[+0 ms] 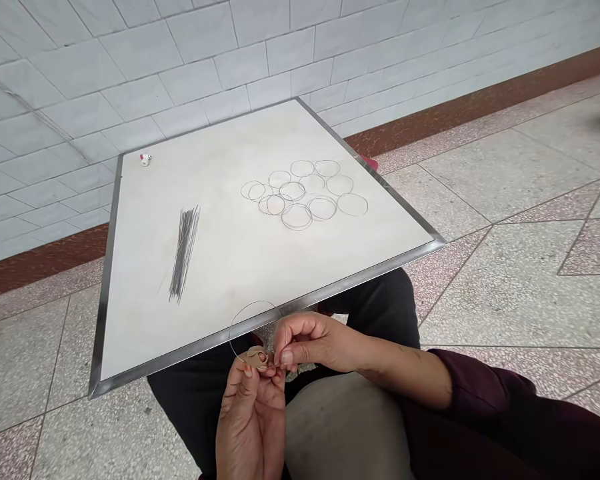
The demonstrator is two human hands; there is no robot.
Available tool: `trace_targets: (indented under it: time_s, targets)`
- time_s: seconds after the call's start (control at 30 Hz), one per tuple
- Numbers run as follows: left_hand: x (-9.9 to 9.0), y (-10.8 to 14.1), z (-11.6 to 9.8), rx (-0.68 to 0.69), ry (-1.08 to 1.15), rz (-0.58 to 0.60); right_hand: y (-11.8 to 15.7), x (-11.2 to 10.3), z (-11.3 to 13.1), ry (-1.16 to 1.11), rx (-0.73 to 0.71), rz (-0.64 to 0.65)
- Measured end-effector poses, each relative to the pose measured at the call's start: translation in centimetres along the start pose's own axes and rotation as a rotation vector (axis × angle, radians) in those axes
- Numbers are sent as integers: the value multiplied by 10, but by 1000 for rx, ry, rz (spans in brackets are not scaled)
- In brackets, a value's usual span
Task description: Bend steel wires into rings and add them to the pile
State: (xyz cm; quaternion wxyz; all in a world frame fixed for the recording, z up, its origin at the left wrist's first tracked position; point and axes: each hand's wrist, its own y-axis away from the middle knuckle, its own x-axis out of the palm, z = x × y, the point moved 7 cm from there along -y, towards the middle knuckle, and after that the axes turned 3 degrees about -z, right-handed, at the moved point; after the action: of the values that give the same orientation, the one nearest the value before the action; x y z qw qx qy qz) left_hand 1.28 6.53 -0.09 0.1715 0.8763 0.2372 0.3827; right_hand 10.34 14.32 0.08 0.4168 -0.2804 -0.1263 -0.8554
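The left hand (253,417) clamps a thin wire ring (257,301) between thumb and finger, at a tan wrap (253,357); the right hand (313,340) pinches its other side. The ring overlaps the near edge of the table (220,160). On the table's left lie straight wires (183,257); right of its centre, overlapping wire loops (297,205). A tiled wall (200,60) blocks its far side.
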Motion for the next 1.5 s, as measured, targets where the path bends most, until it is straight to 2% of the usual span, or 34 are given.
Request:
trace_targets:
  time_s: [0.2, 0.47, 0.7, 0.97, 1.07, 1.2, 1.33, 1.43, 1.5]
  targets:
    - [-1, -2, -1, 19, 19, -68, -1, -2, -4, -47, 38, -46]
    - [0, 0, 5, -40, 3, -3, 0, -2, 1, -81, -34, -69]
    - [-12, 6, 4, -12, 12, -138, 2, 8, 4, -54, -50, -3]
    - [-3, 9, -5, 63, -41, -86, 3, 13, 8, -51, -114, -28]
    - [2, 9, -12, 115, -86, -51, 3, 8, 3, -67, -109, -77]
    - [-1, 4, -18, 165, -121, -88, 2, -3, -5, -94, -87, -139]
    - [-9, -5, -16, 147, -123, -127, -1, -15, 3, 97, -186, -139]
    - [-9, -12, -10, 95, -105, -63, -7, -15, 11, 341, -300, -75]
    - [-7, -15, -6, 64, -101, -21, -12, -13, 12, 456, -327, -40]
